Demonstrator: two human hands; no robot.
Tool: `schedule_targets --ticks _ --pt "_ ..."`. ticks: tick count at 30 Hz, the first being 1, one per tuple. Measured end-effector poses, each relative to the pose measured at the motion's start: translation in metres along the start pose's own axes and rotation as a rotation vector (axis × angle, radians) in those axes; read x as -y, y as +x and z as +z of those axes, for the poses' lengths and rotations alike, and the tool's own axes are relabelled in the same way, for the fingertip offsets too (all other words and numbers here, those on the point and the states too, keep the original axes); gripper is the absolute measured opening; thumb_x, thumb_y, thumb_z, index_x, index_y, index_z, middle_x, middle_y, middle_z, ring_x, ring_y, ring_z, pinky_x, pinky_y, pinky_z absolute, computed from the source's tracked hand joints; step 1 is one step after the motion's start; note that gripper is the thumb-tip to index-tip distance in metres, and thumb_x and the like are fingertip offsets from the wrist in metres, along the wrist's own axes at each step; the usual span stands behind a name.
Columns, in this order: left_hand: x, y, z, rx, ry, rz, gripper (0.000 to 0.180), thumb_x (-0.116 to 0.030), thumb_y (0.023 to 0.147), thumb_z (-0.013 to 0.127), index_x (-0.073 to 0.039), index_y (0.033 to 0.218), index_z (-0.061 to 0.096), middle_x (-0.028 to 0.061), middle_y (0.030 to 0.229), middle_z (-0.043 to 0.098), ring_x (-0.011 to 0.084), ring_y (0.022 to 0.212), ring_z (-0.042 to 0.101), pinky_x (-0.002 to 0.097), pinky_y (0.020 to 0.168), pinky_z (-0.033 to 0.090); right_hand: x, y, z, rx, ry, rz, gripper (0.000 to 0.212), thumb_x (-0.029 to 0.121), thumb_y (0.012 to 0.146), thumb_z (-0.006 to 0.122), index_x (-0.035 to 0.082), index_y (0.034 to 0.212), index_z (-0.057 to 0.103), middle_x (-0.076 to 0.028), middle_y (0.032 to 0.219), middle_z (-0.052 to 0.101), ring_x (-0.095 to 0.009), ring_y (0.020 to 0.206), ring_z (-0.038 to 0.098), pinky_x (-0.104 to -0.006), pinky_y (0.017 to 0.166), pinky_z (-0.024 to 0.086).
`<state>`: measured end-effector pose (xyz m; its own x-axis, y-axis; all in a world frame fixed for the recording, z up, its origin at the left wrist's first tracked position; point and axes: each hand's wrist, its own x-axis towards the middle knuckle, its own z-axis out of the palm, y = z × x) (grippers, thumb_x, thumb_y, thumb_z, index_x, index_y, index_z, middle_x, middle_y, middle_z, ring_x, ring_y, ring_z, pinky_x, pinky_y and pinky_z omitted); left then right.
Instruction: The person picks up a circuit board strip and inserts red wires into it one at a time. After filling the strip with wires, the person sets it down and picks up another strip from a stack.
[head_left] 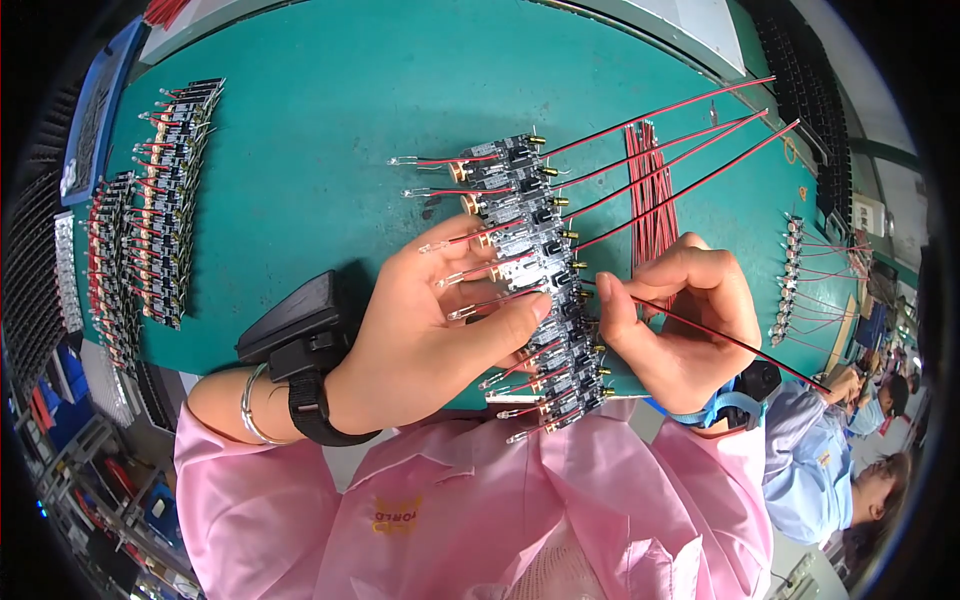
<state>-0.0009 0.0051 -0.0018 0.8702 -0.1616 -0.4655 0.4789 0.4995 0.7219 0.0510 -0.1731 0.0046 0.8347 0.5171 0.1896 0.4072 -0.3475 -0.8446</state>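
My left hand [425, 320] is closed around a long strip of small dark circuit boards [515, 178], its thumb lying across the board faces. Short red leads with clear tips stick out of the strip's left side, and brass-coloured parts line its right edge. Several long red-and-black wires [680, 118] run from the upper boards toward the upper right. Between thumb and index finger, my right hand [690, 325] pinches another red-and-black wire [765, 355], its inner end close to the strip's right edge. Whether that end touches a board I cannot tell.
On the green work mat [330, 130], a bundle of red-and-black wires [650, 190] lies beyond my right hand. More board strips [170, 215] rest at the left, near a blue tray [100, 120]. Another wired strip [790, 280] is at the right, where other people sit.
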Motion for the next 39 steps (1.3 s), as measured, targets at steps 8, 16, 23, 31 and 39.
schedule_targets --ticks 8,16,23,31,39 --pt "0.003 -0.001 0.000 -0.021 0.015 0.004 0.037 0.002 0.074 0.058 -0.002 0.108 0.044 0.0058 0.101 0.052 0.0106 0.084 0.054 0.0236 0.058 0.053 -0.001 0.001 0.003 -0.010 0.058 0.045 0.026 -0.012 0.065 0.063 0.000 0.080 0.045 -0.007 0.067 0.051 -0.009 0.056 0.044 -0.0201 0.052 0.035" --pt "0.002 0.000 -0.001 0.002 0.029 -0.002 0.037 0.002 0.074 0.058 -0.002 0.108 0.044 0.0058 0.100 0.052 0.0108 0.084 0.054 0.0240 0.060 0.053 -0.009 0.005 0.004 -0.011 -0.039 -0.159 0.023 -0.011 0.065 0.063 -0.001 0.077 0.048 -0.006 0.066 0.051 -0.010 0.054 0.043 -0.0207 0.050 0.033" --pt "0.003 0.000 -0.001 0.001 0.027 0.010 0.035 0.001 0.075 0.058 -0.002 0.107 0.044 0.0055 0.099 0.052 0.0104 0.083 0.054 0.0244 0.060 0.053 -0.009 0.004 0.004 0.013 -0.075 -0.241 0.024 -0.012 0.064 0.064 0.000 0.078 0.048 -0.005 0.065 0.050 -0.009 0.053 0.043 -0.0203 0.049 0.033" --pt "0.000 0.000 0.000 0.001 -0.009 -0.029 0.033 0.000 0.075 0.058 -0.001 0.105 0.045 0.0055 0.097 0.053 0.0107 0.083 0.053 0.0256 0.059 0.053 0.000 0.007 0.000 -0.042 0.317 0.319 0.023 -0.007 0.067 0.064 -0.001 0.084 0.049 -0.004 0.072 0.053 -0.006 0.058 0.045 -0.0193 0.052 0.034" --pt "0.002 0.003 -0.003 -0.021 -0.032 -0.078 0.033 -0.002 0.075 0.059 -0.001 0.105 0.045 0.0055 0.094 0.054 0.0110 0.082 0.054 0.0261 0.059 0.053 -0.032 0.026 -0.063 0.148 0.213 0.334 0.019 0.007 0.072 0.064 -0.002 0.084 0.053 -0.001 0.071 0.053 -0.006 0.062 0.047 -0.0192 0.056 0.037"
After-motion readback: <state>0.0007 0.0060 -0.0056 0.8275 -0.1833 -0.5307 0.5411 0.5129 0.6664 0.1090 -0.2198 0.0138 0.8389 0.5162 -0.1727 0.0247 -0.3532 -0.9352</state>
